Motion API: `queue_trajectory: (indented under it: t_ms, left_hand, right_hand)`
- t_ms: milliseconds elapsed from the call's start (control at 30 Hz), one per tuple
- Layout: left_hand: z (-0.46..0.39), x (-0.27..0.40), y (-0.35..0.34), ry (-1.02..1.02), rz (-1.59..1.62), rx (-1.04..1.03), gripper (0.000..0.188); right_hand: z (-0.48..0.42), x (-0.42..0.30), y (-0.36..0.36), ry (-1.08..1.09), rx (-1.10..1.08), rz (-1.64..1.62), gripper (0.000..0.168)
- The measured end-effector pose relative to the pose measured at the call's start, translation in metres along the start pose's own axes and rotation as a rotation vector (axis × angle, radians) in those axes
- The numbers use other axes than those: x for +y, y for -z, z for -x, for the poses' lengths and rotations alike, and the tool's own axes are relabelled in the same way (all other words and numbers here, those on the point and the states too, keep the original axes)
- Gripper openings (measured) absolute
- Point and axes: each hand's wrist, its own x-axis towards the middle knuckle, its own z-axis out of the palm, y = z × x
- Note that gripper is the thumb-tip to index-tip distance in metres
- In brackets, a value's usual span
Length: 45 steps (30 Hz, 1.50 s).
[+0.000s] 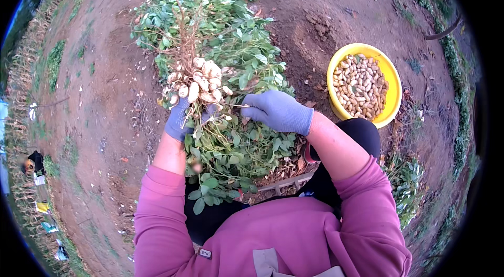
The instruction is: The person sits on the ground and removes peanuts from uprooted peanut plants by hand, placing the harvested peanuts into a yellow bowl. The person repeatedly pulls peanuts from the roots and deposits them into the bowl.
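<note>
My left hand (pixel 180 119), in a grey-blue knit glove, grips an uprooted peanut plant by its stems, just below the roots. The plant is upside down: a cluster of peanut pods (pixel 202 80) sits above the hand, thin roots (pixel 187 37) point away from me, and leafy stems (pixel 220 159) hang toward my lap. My right hand (pixel 275 111), gloved alike, is right of the pods with thumb and forefinger closed on a thin stalk that runs to the cluster. A yellow plastic bucket (pixel 395 88) stands to the right, holding many loose peanuts (pixel 360 88).
A large pile of peanut plants (pixel 232 29) lies on the bare soil ahead. Below my hands, part of a slatted frame (pixel 285 183) shows near my legs. More green plants (pixel 405 186) lie at the right, and dry stalks (pixel 19 80) line the far left edge.
</note>
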Motion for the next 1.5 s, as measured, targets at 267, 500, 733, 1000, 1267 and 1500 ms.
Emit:
queue_trajectory:
  t_ms: [267, 500, 733, 1000, 1267, 1500]
  left_hand:
    - [-0.008, 0.016, 0.071, -0.155, -0.019, 0.367, 0.052]
    - [-0.004, -0.006, 0.061, -0.031, -0.377, 0.33, 0.051]
    - [-0.003, 0.0, -0.002, -0.042, -0.629, -0.045, 0.051]
    - [-0.016, -0.015, -0.005, -0.068, -1.085, 0.125, 0.047]
    - [-0.015, -0.013, -0.009, -0.107, -1.1, 0.143, 0.053]
    - [-0.002, -0.001, -0.003, 0.106, -1.018, 0.139, 0.055]
  right_hand:
    - [0.042, -0.042, 0.055, -0.034, -0.061, -0.199, 0.027]
    - [0.123, 0.072, 0.117, -0.823, 0.5, 0.497, 0.044]
    - [0.052, 0.014, 0.063, -0.295, 0.396, -0.041, 0.033]
    - [-0.008, -0.026, 0.01, -0.184, 0.419, -0.051, 0.073]
    - [-0.028, -0.03, -0.002, -0.305, 0.387, -0.159, 0.084]
    - [-0.037, -0.028, -0.006, -0.234, 0.398, -0.282, 0.07]
